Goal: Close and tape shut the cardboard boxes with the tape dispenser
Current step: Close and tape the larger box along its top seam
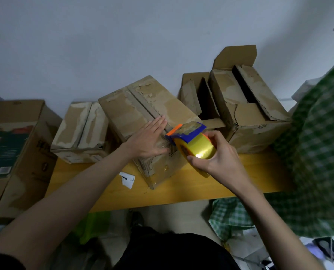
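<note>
A worn cardboard box (pixel 139 112) with its flaps folded down sits in the middle of the yellow table (pixel 191 184). My left hand (pixel 148 139) lies flat on its top near the front edge, fingers straight. My right hand (pixel 218 156) grips the tape dispenser (pixel 191 141), a blue and orange holder with a yellow tape roll. The dispenser's front end touches the box's near top edge, right beside my left fingertips.
A closed box (pixel 78 131) stands to the left and two open boxes (pixel 246 102) to the right, all against the wall. A large printed carton (pixel 12 151) is at far left. A paper scrap (pixel 128 179) lies on the table. Green checked cloth (pixel 318 152) hangs at right.
</note>
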Action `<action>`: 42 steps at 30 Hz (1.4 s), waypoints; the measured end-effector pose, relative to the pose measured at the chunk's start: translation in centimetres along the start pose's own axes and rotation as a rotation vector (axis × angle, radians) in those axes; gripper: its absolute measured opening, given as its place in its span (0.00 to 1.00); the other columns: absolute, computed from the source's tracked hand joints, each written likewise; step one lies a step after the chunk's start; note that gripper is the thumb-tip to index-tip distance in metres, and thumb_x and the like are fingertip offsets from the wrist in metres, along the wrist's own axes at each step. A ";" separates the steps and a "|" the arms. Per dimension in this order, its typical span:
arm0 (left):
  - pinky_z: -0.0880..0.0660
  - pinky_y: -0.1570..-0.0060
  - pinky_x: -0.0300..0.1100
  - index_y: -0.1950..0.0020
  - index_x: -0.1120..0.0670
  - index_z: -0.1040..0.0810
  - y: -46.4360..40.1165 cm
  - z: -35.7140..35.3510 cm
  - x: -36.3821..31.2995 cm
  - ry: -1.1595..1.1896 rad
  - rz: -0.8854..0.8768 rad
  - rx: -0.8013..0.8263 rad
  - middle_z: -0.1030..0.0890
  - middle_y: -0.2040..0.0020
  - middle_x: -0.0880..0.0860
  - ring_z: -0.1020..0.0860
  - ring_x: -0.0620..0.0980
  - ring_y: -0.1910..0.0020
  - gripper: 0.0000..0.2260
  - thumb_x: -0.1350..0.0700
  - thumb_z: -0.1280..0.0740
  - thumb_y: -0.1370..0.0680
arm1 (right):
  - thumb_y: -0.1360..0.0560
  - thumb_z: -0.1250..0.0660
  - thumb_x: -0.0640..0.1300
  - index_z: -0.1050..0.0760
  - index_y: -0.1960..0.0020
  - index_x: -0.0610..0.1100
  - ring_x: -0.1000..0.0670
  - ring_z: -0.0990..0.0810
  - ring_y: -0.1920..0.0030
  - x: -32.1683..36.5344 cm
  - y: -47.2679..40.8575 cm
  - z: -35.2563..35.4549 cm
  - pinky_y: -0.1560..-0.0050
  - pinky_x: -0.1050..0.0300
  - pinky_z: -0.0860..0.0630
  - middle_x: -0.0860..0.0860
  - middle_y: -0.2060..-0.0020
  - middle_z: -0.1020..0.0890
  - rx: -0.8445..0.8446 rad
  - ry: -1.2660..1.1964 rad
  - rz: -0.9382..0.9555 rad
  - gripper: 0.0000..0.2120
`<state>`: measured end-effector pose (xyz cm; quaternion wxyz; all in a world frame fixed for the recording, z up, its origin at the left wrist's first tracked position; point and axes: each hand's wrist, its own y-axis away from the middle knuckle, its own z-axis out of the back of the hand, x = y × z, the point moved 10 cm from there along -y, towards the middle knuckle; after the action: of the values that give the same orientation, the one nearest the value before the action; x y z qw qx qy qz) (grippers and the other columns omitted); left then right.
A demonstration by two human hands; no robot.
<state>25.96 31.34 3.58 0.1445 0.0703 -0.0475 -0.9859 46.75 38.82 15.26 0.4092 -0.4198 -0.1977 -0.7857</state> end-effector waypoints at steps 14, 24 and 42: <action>0.60 0.21 0.48 0.18 0.56 0.62 0.3 0.0 -0.3 -0.007 0.009 0.017 0.63 0.18 0.54 0.62 0.49 0.19 0.48 0.26 0.50 0.26 | 0.32 0.21 0.54 0.33 0.38 0.53 0.75 0.28 0.51 -1.7 5.1 3.9 0.59 0.77 0.30 0.66 0.51 0.26 -0.020 0.022 -0.045 0.29; 0.60 0.21 0.48 0.18 0.56 0.62 0.4 0.7 -1.1 -0.015 0.011 0.010 0.63 0.18 0.54 0.63 0.48 0.19 0.48 0.27 0.52 0.27 | 0.33 0.21 0.57 0.28 0.40 0.53 0.70 0.26 0.50 -2.7 6.8 5.9 0.59 0.73 0.28 0.63 0.52 0.23 -0.095 0.019 -0.059 0.27; 0.52 0.20 0.52 0.17 0.54 0.61 0.5 -1.3 -3.2 -0.095 -0.063 -0.076 0.62 0.17 0.52 0.61 0.48 0.19 0.39 0.41 0.42 0.20 | 0.24 0.29 0.54 0.47 0.23 0.57 0.55 0.20 0.62 -1.6 4.0 2.8 0.66 0.72 0.27 0.61 0.56 0.24 0.024 0.152 0.025 0.37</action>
<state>29.35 31.68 2.75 0.1138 0.0196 -0.0146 -0.9932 51.93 39.09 15.39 0.4378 -0.3561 -0.1704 -0.8078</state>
